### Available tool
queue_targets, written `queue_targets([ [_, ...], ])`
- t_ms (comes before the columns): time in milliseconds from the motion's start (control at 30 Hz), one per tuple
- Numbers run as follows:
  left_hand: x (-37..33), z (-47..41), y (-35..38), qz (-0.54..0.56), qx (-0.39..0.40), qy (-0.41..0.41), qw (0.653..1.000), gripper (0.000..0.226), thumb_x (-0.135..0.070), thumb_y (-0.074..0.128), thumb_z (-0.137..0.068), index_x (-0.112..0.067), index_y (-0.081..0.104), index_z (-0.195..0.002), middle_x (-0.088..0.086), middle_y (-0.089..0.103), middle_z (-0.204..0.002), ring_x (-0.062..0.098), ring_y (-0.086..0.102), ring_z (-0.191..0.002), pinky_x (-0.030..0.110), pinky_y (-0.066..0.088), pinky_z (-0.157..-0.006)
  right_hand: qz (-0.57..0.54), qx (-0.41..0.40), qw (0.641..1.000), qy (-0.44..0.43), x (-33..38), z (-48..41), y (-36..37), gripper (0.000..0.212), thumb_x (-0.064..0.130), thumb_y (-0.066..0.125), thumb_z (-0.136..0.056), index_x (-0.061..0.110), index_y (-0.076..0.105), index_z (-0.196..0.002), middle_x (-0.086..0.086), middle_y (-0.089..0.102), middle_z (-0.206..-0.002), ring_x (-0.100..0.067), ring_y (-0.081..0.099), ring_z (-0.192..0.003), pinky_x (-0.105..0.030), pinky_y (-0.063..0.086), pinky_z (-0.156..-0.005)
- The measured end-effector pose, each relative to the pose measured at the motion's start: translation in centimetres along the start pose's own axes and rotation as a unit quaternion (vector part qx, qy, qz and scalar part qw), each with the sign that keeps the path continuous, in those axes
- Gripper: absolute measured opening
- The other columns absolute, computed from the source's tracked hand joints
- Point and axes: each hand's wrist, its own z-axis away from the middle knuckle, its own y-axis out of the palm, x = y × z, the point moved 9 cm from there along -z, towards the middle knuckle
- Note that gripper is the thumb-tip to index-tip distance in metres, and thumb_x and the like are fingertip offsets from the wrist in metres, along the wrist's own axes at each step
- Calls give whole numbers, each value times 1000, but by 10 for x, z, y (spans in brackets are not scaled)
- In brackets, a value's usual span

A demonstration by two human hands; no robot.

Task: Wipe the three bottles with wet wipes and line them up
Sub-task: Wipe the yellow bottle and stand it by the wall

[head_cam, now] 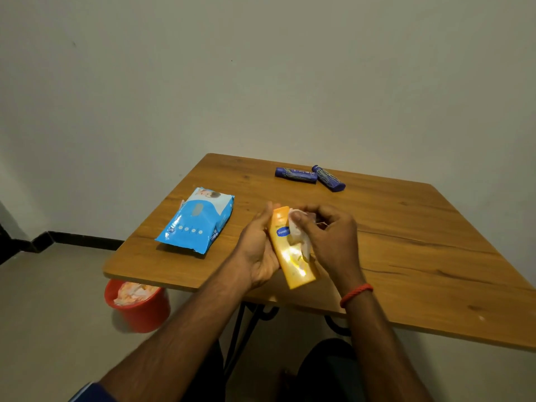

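Now — yellow bottle (293,256) in left hand (258,249) | right hand (332,236) pinches wipe (296,230) on it

Wipes pack (195,220) lies on the table (406,242), left side; two more bottles lie on their sides at the far edge near the wall, left far bottle (295,174) just beside right far bottle (328,178). Lotion bottle (290,256) is tilted above the table's near-middle, left hand (258,250) on its left, right hand (330,239) on its right, wipe (298,230) between right hand and bottle. Bucket (139,306) sits on the floor, partly under the table's near-left corner, crumpled sheets in it.
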Motion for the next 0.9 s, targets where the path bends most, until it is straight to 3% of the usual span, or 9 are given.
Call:
queue_targets([
  [67,1,-3,1,22,27,-6,999,62,-61,42,-96,-20,50,-141,22,67,-125,36,69,-107,57,55,-87,134,28,989,-49,6,-4,13,15,21,74,-86,23,76,-101,8,72,-99,-1,63,-91,-19,52,-78],
  [133,-2,-5,-2,29,33,10,999,56,-57,38,-99,-21,52,-141,20,67,-126,34,70,-106,55,56,-86,197,44,976,-84,12,-5,24,21,19,72,-88,20,75,-109,1,70,-107,-9,60,-99,-28,52,-86],
  [233,-13,-7,-8,31,22,37,999,47,-45,34,-105,-19,57,-137,20,65,-128,32,69,-106,51,58,-87,189,99,968,-131,21,0,35,24,16,72,-87,21,75,-110,1,66,-108,-12,57,-101,-28,49,-86],
  [333,-23,-8,-16,23,-1,47,999,46,-45,36,-104,-19,61,-132,22,65,-117,31,68,-97,49,61,-77,149,200,955,-158,19,17,41,24,12,77,-81,22,78,-102,6,67,-104,-3,58,-97,-12,44,-82],
  [400,-27,-10,-22,13,-17,53,998,44,-46,38,-103,-19,63,-127,21,66,-111,32,67,-99,52,59,-82,144,254,947,-130,7,29,40,25,11,79,-79,24,79,-100,10,67,-104,0,60,-99,-9,46,-80],
  [533,-24,-13,-33,-1,-47,60,997,43,-47,38,-104,-18,65,-122,20,67,-115,34,68,-104,54,53,-94,100,309,943,-69,-13,42,29,23,9,82,-76,24,80,-93,12,68,-100,-3,63,-99,-16,51,-78],
  [667,-20,-12,-32,17,-45,59,997,44,-47,40,-103,-17,66,-122,20,70,-113,35,69,-103,56,53,-93,114,275,954,-24,-22,26,16,22,14,81,-77,29,80,-93,13,70,-97,-2,64,-97,-27,55,-81],
  [767,-20,-12,-29,27,-45,58,997,47,-48,40,-103,-15,65,-124,20,72,-108,33,71,-97,55,56,-83,163,212,963,-40,-17,11,20,21,19,80,-79,31,78,-96,12,68,-99,0,60,-94,-18,48,-77],
  [900,-28,-11,-23,32,-55,62,996,49,-50,49,-99,-4,64,-109,16,76,-96,30,71,-91,52,55,-81,169,134,974,-67,-6,1,31,20,17,79,-81,24,77,-99,10,65,-101,6,56,-90,-3,42,-69],
])
